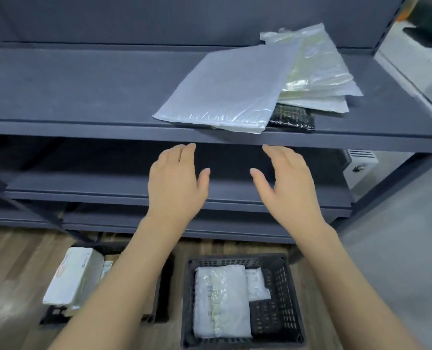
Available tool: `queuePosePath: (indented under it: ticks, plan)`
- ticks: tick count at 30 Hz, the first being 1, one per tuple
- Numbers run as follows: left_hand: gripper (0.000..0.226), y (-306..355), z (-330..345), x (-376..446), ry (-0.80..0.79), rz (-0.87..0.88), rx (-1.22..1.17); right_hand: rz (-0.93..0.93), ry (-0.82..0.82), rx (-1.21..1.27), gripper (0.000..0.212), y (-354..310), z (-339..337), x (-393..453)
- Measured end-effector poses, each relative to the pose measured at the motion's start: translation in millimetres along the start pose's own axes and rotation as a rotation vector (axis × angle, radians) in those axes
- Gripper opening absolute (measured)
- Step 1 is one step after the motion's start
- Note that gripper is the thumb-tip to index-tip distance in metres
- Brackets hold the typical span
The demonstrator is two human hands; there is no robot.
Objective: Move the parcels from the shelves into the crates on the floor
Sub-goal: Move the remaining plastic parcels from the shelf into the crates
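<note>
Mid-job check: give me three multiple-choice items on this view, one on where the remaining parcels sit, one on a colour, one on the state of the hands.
1. Where do the stacked parcels lie?
A. On the upper shelf, toward its right end
B. On the floor
C. In the right hand

2. What colour is the crate below the hands?
A. Red
B. Dark grey to black
C. Yellow

3. How are the left hand and right hand?
A. Both clenched on a parcel
B. One hidden
C. Both open and empty

Answers: 1 A, the stack rests on the upper shelf. 2 B, its perforated walls are dark. 3 C, fingers are spread below the shelf edge, holding nothing.
</note>
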State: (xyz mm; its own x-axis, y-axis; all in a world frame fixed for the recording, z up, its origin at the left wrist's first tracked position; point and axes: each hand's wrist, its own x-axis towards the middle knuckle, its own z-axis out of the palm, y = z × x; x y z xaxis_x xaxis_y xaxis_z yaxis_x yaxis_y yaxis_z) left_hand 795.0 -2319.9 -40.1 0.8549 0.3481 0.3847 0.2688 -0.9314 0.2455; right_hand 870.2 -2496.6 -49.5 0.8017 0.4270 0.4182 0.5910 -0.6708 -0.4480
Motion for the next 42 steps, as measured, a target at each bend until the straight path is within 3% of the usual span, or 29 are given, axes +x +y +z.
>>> queuePosePath:
  ticks: [2,7,11,14,16,21,27,33,38,42]
  plan:
    - [0.038,0,-7,26,0.038,-0.009,0.047,0.040,0.054,0.037,0.044,1,-10,21]
    - [0.032,-2,-15,86,-0.113,-0.092,0.183,0.099,0.152,0.067,0.036,5,-24,68]
    - [0.043,-19,-5,130,-0.314,-0.188,0.134,0.155,0.022,0.007,0.044,4,-23,97]
    - [0.061,-31,1,147,-0.522,-0.294,0.055,0.192,-0.107,-0.007,0.040,1,-20,105]
    - [0.066,-33,2,149,-0.579,-0.305,0.025,0.209,-0.163,-0.011,0.039,-1,-17,106]
    - [0.073,-27,-6,142,-0.466,-0.307,-0.051,0.211,-0.143,-0.004,0.028,-3,-12,100]
    - [0.059,-22,-18,111,-0.274,-0.440,-0.361,0.195,-0.142,0.068,0.056,-4,-18,65]
    - [0.074,-27,-25,53,-0.312,-0.659,-0.461,0.276,-0.112,0.188,0.056,1,-18,2]
    - [0.043,-34,-21,-31,-0.438,-0.662,-0.685,0.386,-0.151,0.208,0.057,10,-14,-57]
    - [0.022,-33,-19,-92,-0.444,-0.736,-0.903,0.448,-0.231,0.193,0.058,8,-6,-102]
